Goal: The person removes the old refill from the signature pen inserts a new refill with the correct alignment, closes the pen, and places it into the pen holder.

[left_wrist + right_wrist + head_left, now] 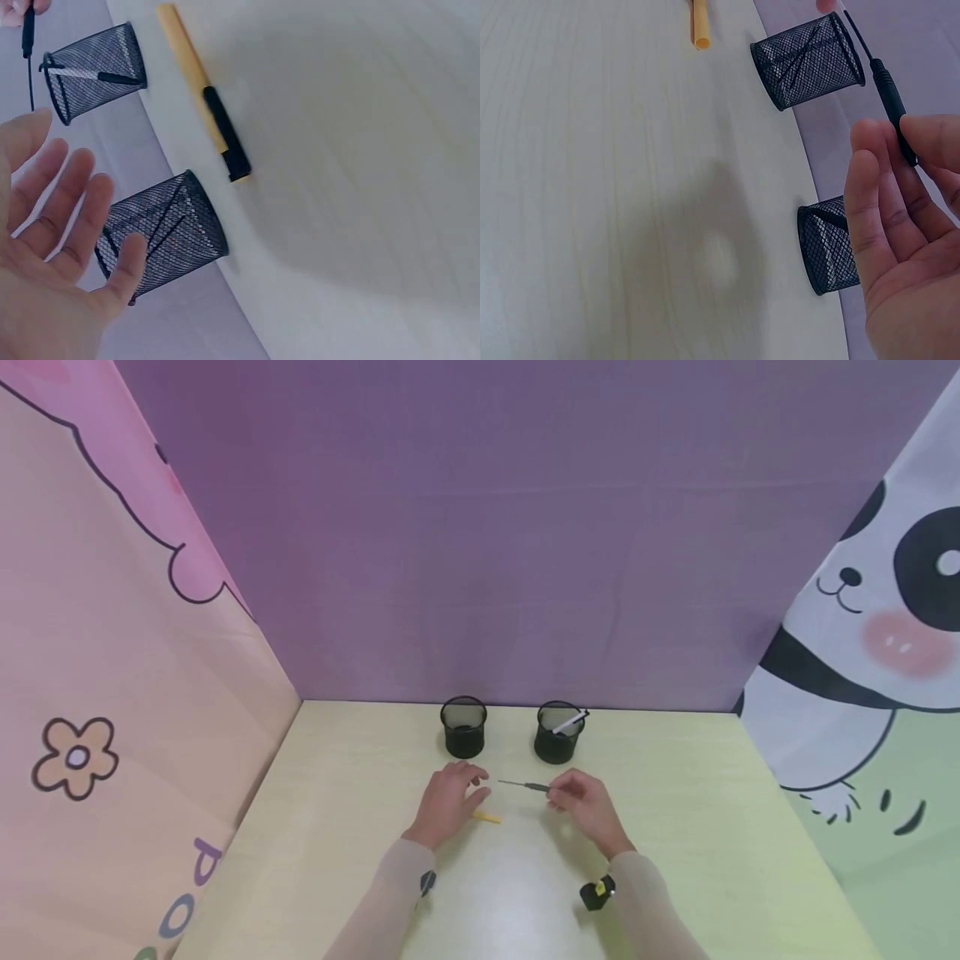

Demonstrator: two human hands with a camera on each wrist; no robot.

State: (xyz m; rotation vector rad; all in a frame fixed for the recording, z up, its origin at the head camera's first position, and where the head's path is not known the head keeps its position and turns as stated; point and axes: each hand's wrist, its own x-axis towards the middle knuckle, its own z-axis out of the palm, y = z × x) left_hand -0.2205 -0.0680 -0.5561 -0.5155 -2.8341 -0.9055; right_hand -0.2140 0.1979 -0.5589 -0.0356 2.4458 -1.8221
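Observation:
My right hand [588, 806] pinches a small screwdriver [537, 787] by its dark handle, between thumb and fingers. Its thin shaft points left, toward my left hand. In the right wrist view the black grip of the screwdriver [889, 90] shows clearly. My left hand [448, 802] is held above the table with its fingers loosely spread and nothing in them. In the head view a small gap separates its fingertips from the screwdriver's tip. Below the left hand lies a slim yellow tool with a black part [196, 75]; its exact kind is unclear.
Two black mesh pen cups stand behind the hands near the table's back edge. The right cup [555, 747] holds a white pen [570, 722] with black ends. Dark lines show through the mesh of the left cup [464, 742]. A purple backdrop [480, 568] rises behind the table.

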